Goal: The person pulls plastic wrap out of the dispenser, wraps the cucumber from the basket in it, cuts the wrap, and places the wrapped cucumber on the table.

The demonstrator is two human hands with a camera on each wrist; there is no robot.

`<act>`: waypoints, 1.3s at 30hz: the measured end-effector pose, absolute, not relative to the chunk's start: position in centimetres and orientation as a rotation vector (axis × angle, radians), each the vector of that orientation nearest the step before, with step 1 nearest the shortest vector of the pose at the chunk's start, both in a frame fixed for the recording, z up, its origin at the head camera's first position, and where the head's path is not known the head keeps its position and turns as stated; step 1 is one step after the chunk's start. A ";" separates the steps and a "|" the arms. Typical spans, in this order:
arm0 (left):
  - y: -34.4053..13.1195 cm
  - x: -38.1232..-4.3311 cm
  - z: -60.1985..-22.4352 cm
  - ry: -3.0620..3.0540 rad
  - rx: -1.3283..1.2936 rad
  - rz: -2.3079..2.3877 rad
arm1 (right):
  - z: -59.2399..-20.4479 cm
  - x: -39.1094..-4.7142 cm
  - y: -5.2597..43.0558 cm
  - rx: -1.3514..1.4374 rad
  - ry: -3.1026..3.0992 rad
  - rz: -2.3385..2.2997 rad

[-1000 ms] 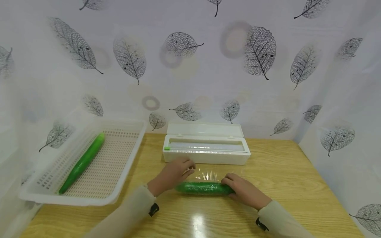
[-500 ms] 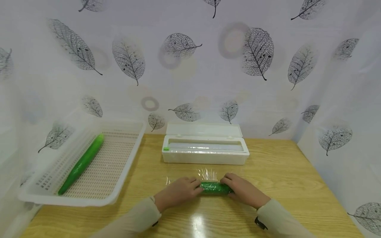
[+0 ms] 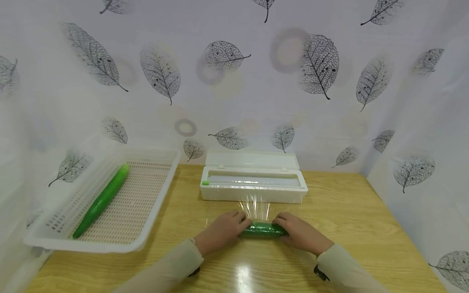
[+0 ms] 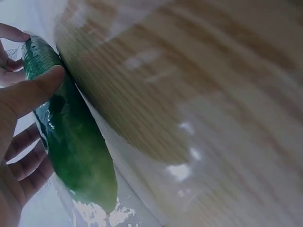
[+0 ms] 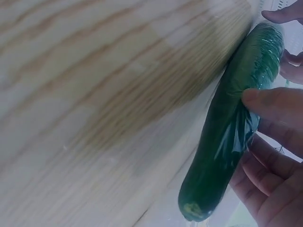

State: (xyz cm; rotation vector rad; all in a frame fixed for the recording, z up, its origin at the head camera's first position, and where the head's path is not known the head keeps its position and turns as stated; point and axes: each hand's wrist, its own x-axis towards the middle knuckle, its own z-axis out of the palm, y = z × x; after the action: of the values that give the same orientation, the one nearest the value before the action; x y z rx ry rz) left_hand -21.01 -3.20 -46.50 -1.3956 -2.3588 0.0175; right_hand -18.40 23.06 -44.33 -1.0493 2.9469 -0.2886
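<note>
On the wooden table, a cucumber [image 3: 261, 230] lies crosswise, wrapped in shiny clear cling film. My left hand [image 3: 221, 231] grips it left of the middle, thumb on the near side and fingers beyond. Toward its other end, my right hand [image 3: 303, 235] holds it the same way. Cling film [image 3: 255, 207] stretches in creased lines from the cucumber to a white cling film dispenser [image 3: 253, 194] with its lid raised. Both wrist views show a thumb on the cucumber; its paler end [image 4: 102, 189] extends past the left hand, and its dark end [image 5: 196, 205] past the right.
A white plastic basket [image 3: 155, 215] stands at the left with another cucumber [image 3: 100, 202] leaning along its side. A green slider [image 3: 206, 182] sits at the dispenser's left end. Behind hangs a leaf-patterned curtain [image 3: 249, 97].
My left hand has come down from above the film onto the cucumber and grips it. Film creases toward the dispenser have grown longer and tighter. The right hand has stayed in place.
</note>
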 end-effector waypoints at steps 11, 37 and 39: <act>-3.0 -21.7 -46.6 -2.575 -1.361 -0.060 | -44.5 -18.6 23.0 -0.976 2.956 -0.317; -2.7 -21.6 -46.2 -2.658 -1.249 0.005 | -45.8 -19.2 22.6 -1.077 3.138 -0.159; -2.7 -21.7 -46.3 -2.639 -1.244 -0.004 | -45.7 -19.2 22.6 -1.068 3.127 -0.155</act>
State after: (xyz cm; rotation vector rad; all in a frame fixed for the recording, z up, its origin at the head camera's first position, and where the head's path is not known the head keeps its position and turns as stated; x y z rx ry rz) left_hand -21.69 -2.66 -46.28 -1.2436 -2.6386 -0.0040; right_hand -19.24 22.56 -45.69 -1.0684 3.1272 -0.1549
